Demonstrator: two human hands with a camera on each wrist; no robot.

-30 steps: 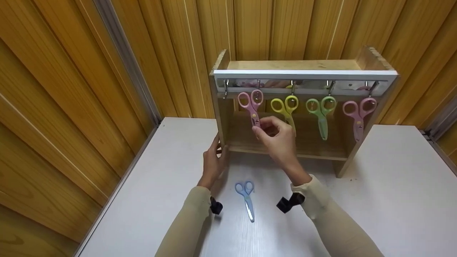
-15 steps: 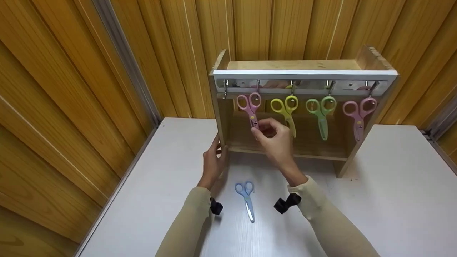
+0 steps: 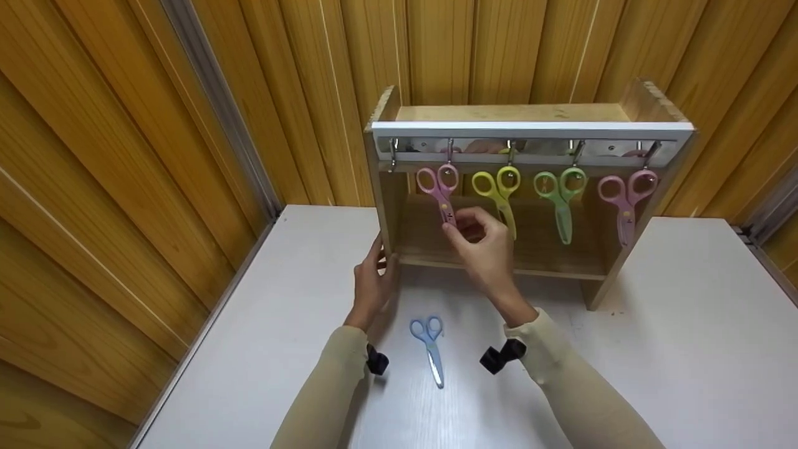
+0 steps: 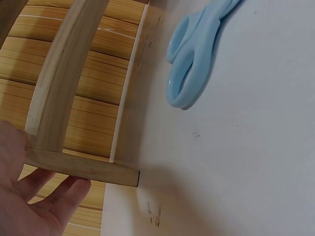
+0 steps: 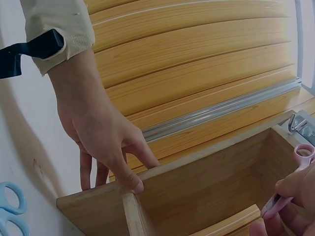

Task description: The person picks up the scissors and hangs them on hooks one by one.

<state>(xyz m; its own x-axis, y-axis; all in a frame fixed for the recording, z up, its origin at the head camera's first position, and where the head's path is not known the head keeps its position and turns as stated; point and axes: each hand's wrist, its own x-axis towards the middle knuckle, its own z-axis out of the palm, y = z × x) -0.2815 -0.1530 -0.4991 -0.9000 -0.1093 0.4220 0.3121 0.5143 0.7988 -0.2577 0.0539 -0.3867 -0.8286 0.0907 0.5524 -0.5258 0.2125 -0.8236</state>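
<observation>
- pinched between the right hand's [image 3: 486, 249] thumb and fingers, near the blade end: that's the grip on the pink scissors [image 3: 441, 193], just above and right of frame centre.
- what's changed?
- they hang a touch lower than a second ago, and the tip of the second hook [image 3: 450, 148] from the left shows inside one loop. they look all but hung, though i can't tell whether the hook bears them.
- and the left hand [image 3: 373, 284]?
- holding the wooden rack's [image 3: 391, 215] lower left side, mid-frame. blue scissors [image 3: 430, 343] lie lower centre on the white table [image 3: 280, 305].
- the room?
- wood-grain wall [image 3: 361, 62] across the top, metal strip [image 3: 218, 93] upper left.
</observation>
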